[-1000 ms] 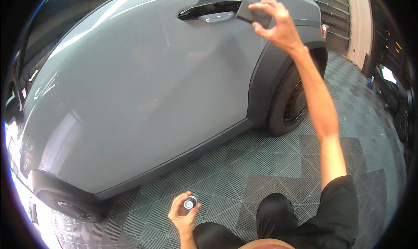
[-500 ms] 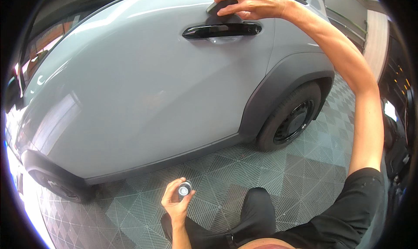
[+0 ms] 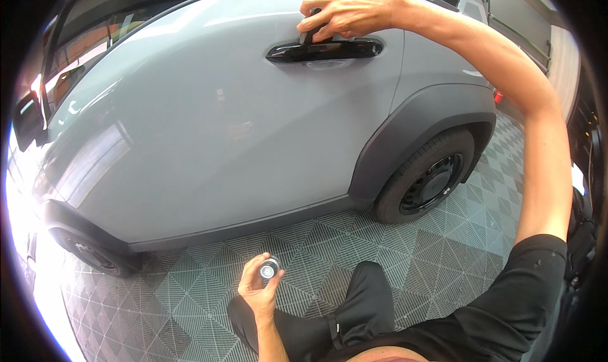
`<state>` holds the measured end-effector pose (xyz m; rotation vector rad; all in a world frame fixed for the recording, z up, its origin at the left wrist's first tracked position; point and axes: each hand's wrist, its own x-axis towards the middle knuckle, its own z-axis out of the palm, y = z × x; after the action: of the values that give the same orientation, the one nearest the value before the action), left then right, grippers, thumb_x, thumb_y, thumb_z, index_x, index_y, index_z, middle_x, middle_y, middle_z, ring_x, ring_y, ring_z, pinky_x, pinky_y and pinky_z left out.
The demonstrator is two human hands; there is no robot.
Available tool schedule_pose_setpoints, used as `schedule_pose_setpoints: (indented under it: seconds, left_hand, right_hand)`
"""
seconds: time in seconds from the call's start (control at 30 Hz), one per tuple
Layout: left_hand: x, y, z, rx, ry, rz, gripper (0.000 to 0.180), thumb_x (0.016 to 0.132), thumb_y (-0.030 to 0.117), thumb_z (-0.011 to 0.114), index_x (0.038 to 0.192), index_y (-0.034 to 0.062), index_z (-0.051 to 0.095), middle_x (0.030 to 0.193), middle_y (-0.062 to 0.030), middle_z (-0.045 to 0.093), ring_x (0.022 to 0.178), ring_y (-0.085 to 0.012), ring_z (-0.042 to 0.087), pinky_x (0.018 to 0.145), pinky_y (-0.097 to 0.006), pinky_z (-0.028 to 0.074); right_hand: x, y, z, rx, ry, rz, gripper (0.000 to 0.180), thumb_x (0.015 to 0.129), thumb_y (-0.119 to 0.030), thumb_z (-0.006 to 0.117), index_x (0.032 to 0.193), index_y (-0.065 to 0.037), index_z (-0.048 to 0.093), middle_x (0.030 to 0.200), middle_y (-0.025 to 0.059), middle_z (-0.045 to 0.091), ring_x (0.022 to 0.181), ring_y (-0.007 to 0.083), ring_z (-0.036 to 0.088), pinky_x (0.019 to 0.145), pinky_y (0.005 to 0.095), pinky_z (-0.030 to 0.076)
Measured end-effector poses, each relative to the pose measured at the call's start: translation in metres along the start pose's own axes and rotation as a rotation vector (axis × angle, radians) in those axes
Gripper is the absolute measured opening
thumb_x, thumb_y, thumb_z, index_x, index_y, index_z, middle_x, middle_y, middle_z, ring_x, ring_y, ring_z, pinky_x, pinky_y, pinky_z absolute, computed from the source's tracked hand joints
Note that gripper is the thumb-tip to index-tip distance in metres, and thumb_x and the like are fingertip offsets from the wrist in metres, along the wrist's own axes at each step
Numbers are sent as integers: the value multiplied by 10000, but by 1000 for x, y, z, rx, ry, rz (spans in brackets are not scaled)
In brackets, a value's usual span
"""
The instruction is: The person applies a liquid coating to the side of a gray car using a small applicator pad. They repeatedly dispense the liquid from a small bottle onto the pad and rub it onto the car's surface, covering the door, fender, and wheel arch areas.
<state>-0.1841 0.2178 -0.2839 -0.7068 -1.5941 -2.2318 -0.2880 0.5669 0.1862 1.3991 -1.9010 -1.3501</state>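
My right hand [image 3: 347,15] reaches up to the grey car door [image 3: 209,140], its fingers closed around a small dark block [image 3: 308,35]. Most of that block is hidden behind the fingers. It is at the door surface, just above the glossy black door handle [image 3: 329,50]. Lower down, over my lap, my left hand [image 3: 258,292] grips a small round bottle [image 3: 269,269] between thumb and fingers. The bottle's pale, light-coloured end points up toward me, and its dark side shows at the rim.
Dark plastic trim [image 3: 421,102] arches over the rear wheel [image 3: 434,181] at the right. A front wheel [image 3: 92,254] and a side mirror [image 3: 30,118] show at the left. My bent knees [image 3: 367,292] are above the grey patterned floor tiles [image 3: 190,286].
My right hand has moved slightly left along the door, and the dark block has turned more upright. The left hand still holds the bottle. The whole view has shifted a little.
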Motion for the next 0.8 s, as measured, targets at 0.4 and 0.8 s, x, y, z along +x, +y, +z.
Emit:
schedule_pose_setpoints:
  seconds: [0.4, 0.8]
  left_hand:
    - [2, -4, 7, 38, -42, 10, 531, 691, -139, 826, 1187, -13, 682, 1215, -148, 652, 1153, -245, 633, 990, -355, 531]
    - [15, -10, -18, 2, -81, -58, 526, 701, -138, 821, 1191, -4, 684, 1221, -151, 648, 1166, -256, 631, 987, -364, 539]
  right_hand:
    - [-56, -20, 1, 105, -15, 303, 295, 803, -184, 633, 1092, -230, 671, 1181, 16, 572, 1180, 249, 507, 998, 477, 394]
    - [-94, -106, 56, -17, 434, 1052, 473, 726, -169, 723, 1196, -173, 675, 1210, 130, 598, 1056, 352, 570, 952, 469, 461]
